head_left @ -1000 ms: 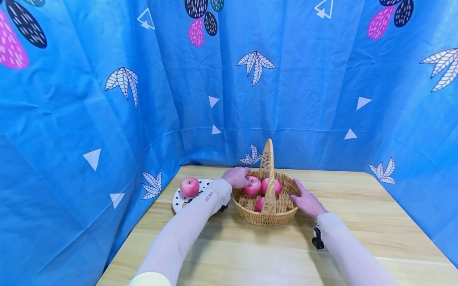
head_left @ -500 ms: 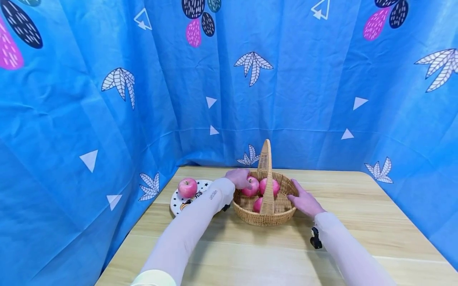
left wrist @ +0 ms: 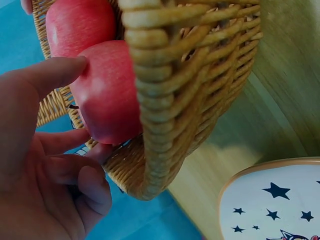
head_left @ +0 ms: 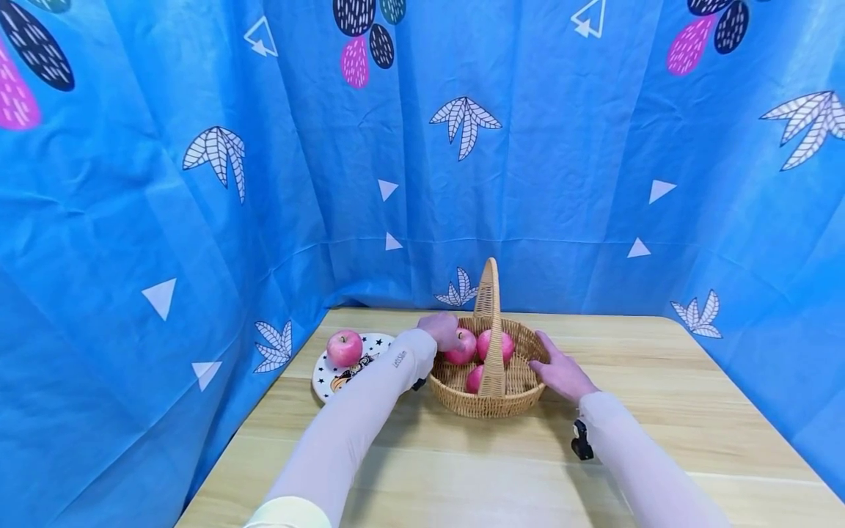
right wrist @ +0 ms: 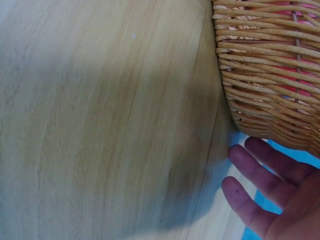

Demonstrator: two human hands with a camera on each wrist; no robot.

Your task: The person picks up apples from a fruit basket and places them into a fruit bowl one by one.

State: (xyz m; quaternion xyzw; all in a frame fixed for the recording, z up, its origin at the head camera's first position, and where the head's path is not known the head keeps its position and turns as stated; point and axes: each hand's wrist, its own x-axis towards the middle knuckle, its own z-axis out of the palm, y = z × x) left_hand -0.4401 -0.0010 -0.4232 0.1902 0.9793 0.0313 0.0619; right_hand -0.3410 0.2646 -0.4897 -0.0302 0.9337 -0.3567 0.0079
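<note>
A wicker basket with a tall handle holds three red apples. My left hand is at its left rim; in the left wrist view the left hand has thumb and fingers around one apple, pinching it inside the basket, against a second apple. At the basket's right rim is my right hand, thumb over the edge. In the right wrist view the right hand shows its other fingers extended beside the woven wall.
Left of the basket a white plate with black stars bears one apple, partly behind my left sleeve. The wooden table extends in front and to the right. A blue patterned curtain hangs behind and at both sides.
My left hand has shifted slightly within the basket's left side, its fingers lower around the apple. The head view has moved a little; the right hand stays at the rim.
</note>
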